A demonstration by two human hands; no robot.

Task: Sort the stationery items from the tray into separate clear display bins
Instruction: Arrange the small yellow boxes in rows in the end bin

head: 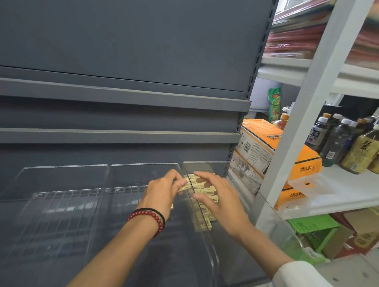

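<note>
Yellow packs [204, 203]: row running near-to-far inside the rightmost clear bin [205, 166], against its left wall. Your right hand [221, 204] rests over them, fingers [204, 176] spread and straight. Your left hand [164, 192], just left, pinches a loose pack [185, 186] at that wall.
</note>
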